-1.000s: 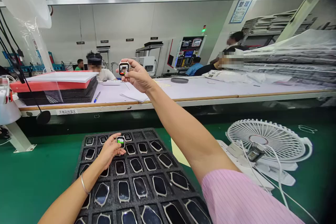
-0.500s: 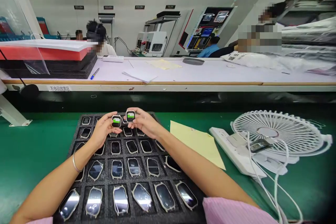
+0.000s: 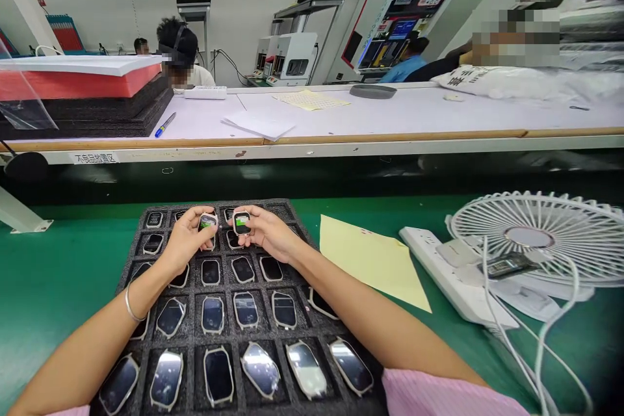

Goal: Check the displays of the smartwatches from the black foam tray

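Note:
A black foam tray (image 3: pixel 191 331) lies on the green bench before me, its pockets filled with several smartwatch bodies with dark screens. My left hand (image 3: pixel 184 242) pinches one watch body (image 3: pixel 207 221) with a lit green screen over the tray's far rows. My right hand (image 3: pixel 267 231) grips a second watch body (image 3: pixel 242 223), also lit green, right beside the first. Both hands hover just above the tray's top rows, nearly touching each other.
A yellow paper sheet (image 3: pixel 373 259) lies right of the tray. Further right sit a white power strip (image 3: pixel 453 276) and a white desk fan (image 3: pixel 541 237) lying flat with cables. A raised white shelf (image 3: pixel 341 120) carries papers, a pen and stacked foam trays (image 3: pixel 92 104). Other people work behind it.
My right hand came down from shelf height with its watch body to the tray, next to the left hand. Both hands then sank slightly toward the top rows.

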Tool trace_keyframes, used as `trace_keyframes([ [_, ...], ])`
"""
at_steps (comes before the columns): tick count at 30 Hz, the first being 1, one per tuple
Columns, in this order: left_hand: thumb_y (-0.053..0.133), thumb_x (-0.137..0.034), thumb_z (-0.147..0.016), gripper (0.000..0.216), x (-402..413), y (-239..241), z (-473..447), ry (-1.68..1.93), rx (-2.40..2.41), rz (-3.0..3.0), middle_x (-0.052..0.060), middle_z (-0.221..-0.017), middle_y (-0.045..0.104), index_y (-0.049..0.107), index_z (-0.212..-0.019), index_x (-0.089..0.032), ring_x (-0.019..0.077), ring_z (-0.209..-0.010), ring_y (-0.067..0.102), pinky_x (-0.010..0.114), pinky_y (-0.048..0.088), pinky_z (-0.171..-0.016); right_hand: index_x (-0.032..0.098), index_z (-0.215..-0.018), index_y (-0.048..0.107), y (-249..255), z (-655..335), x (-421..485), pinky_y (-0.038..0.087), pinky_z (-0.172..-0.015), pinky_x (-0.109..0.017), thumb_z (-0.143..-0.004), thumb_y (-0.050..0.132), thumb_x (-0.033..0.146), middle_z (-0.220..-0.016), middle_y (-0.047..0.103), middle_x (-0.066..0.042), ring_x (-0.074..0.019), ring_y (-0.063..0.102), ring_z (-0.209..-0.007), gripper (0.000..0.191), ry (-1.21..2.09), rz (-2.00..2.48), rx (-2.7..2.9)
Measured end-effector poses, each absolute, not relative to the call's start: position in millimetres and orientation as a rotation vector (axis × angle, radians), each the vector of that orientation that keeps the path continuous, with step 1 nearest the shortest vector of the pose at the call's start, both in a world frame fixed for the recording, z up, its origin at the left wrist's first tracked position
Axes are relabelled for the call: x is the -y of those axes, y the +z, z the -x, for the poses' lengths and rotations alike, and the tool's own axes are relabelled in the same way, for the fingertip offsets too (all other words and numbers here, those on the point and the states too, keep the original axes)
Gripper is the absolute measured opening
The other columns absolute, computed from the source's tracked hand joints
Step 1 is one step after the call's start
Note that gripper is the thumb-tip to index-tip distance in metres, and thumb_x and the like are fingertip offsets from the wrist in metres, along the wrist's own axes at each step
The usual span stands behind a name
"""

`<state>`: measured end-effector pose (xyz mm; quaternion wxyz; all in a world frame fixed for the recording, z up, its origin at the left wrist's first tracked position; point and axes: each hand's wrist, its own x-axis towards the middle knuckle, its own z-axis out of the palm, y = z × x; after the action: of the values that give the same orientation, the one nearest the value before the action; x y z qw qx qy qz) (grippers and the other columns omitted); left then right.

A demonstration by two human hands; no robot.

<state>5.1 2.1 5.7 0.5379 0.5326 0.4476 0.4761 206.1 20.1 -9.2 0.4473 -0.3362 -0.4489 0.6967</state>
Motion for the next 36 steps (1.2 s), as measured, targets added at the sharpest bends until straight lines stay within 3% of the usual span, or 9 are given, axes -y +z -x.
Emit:
trace_keyframes([
  [5,0.077,-0.020,-0.064,0.067,-5,15,-10,1.003,-0.991,-1.250,0.000,-0.095,0.062,0.046,-0.125,-0.020,0.0076,-0.060,0.061,0.021,0.048,-0.054,0.021,-0.105,0.057,-3,-231,-24,0.050,-0.060,-0.027,-0.065,0.060,0.009,-0.090,0.069,-0.001,-0.0140,0.067,-0.062,0.042,1.726,0.797,1.111],
  [10,0.072,-0.021,-0.072,0.057,-28,24,-34,0.822,-0.956,-1.360,0.004,-0.096,0.063,0.046,-0.123,-0.018,0.0138,-0.069,0.067,0.030,0.054,-0.067,0.025,-0.122,0.046,-5,-277,-40,0.051,-0.066,-0.028,-0.067,0.070,0.012,-0.104,0.062,-0.002,-0.0132,0.067,-0.072,0.062,1.613,0.866,1.336],
  [14,0.069,-0.027,-0.076,0.047,-61,14,-71,0.635,-1.191,-1.898,0.006,-0.094,0.062,0.050,-0.117,-0.016,0.0180,-0.077,0.065,0.037,0.053,-0.074,0.022,-0.127,0.043,-13,-316,-64,0.053,-0.070,-0.033,-0.079,0.061,0.022,-0.098,0.059,-0.004,-0.0151,0.063,-0.074,0.052,1.127,1.171,1.814],
  [19,0.077,-0.033,-0.065,0.043,-90,-12,-106,0.554,-1.378,-2.203,0.009,-0.109,0.052,0.064,-0.103,-0.019,0.0309,-0.112,0.047,0.046,0.038,-0.099,0.018,-0.113,0.060,-19,-338,-84,0.050,-0.083,-0.041,-0.070,0.070,0.020,-0.100,0.052,-0.007,-0.0219,0.057,-0.087,0.044,0.788,1.326,2.057],
  [24,0.073,-0.049,-0.068,0.056,-91,-15,-111,0.417,-1.457,-2.310,0.011,-0.112,0.051,0.064,-0.116,-0.021,0.0337,-0.110,0.044,0.047,0.036,-0.095,0.020,-0.120,0.063,-28,-332,-95,0.039,-0.103,-0.047,-0.070,0.073,0.027,-0.108,0.047,-0.009,-0.0291,0.050,-0.113,0.052,0.714,1.335,2.189],
  [26,0.072,-0.057,-0.067,0.068,-85,-2,-98,0.404,-1.454,-2.356,0.011,-0.115,0.051,0.060,-0.124,-0.023,0.0334,-0.111,0.043,0.046,0.035,-0.096,0.021,-0.126,0.060,-29,-334,-96,0.037,-0.106,-0.048,-0.068,0.076,0.031,-0.111,0.047,-0.009,-0.0308,0.048,-0.119,0.061,0.723,1.342,2.222],
  [28,0.065,-0.059,-0.073,0.063,-79,17,-72,0.442,-1.504,-2.432,0.011,-0.120,0.051,0.060,-0.125,-0.025,0.0327,-0.114,0.042,0.045,0.034,-0.096,0.023,-0.134,0.054,-24,-339,-95,0.040,-0.104,-0.047,-0.072,0.074,0.038,-0.117,0.046,-0.009,-0.0304,0.048,-0.119,0.066,0.734,1.346,2.238],
  [32,0.055,-0.050,-0.083,0.043,-62,45,15,0.592,-1.932,-2.395,0.010,-0.116,0.057,0.064,-0.116,-0.024,0.0304,-0.111,0.046,0.042,0.036,-0.095,0.023,-0.131,0.055,-8,-331,-83,0.046,-0.096,-0.043,-0.086,0.060,0.037,-0.119,0.050,-0.012,-0.0278,0.055,-0.110,0.047,0.594,1.378,2.268],
  [36,0.051,-0.050,-0.084,0.037,-30,36,88,0.136,-2.221,-2.261,0.012,-0.102,0.063,0.068,-0.100,-0.020,0.0339,-0.103,0.051,0.043,0.039,-0.088,0.016,-0.121,0.062,7,-271,-62,0.041,-0.099,-0.045,-0.089,0.058,0.025,-0.114,0.056,-0.014,-0.0291,0.055,-0.111,0.033,0.427,1.270,2.478],
])
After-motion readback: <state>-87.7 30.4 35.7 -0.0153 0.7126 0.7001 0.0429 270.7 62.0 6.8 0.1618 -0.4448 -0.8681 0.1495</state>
